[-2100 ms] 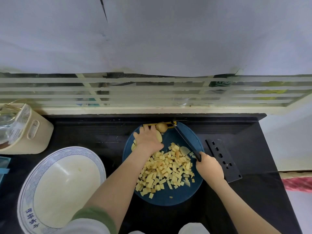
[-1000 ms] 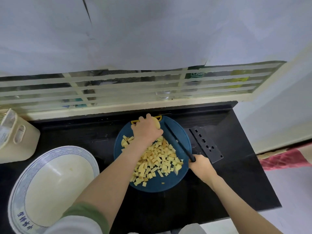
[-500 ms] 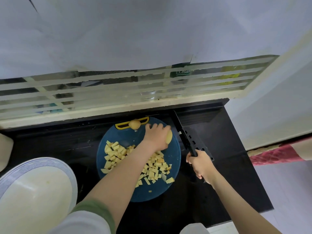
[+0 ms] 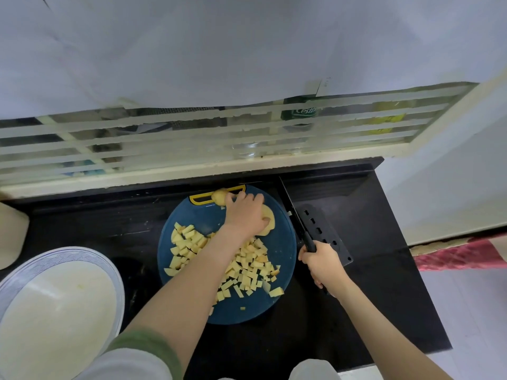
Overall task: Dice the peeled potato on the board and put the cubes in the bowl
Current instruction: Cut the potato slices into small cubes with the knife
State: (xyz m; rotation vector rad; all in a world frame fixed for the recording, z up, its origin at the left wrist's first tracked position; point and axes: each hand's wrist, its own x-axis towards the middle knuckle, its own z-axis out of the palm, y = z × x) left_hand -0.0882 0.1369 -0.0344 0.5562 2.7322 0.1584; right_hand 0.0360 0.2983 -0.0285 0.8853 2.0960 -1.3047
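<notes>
A round blue cutting board (image 4: 286, 242) lies on the black counter, covered with several yellow potato cubes (image 4: 247, 272). My left hand (image 4: 245, 215) lies over potato slices (image 4: 269, 222) at the board's far right part, fingers curled on them. A small whole potato piece (image 4: 219, 196) sits by the board's yellow handle. My right hand (image 4: 321, 263) grips the black knife (image 4: 297, 220), its blade off the board's right edge and pointing away from me. The white bowl (image 4: 55, 308) with a blue rim stands at the lower left.
A black perforated blade sheath (image 4: 329, 237) lies on the counter (image 4: 370, 215) right of the board. A cream container (image 4: 11, 234) stands at the left edge. A barred window sill runs along the back. The counter ends at the right above a tiled floor.
My left hand moved from the board's far middle to the slices at its right. The knife swung off the board to its right side. The camera turned right.
</notes>
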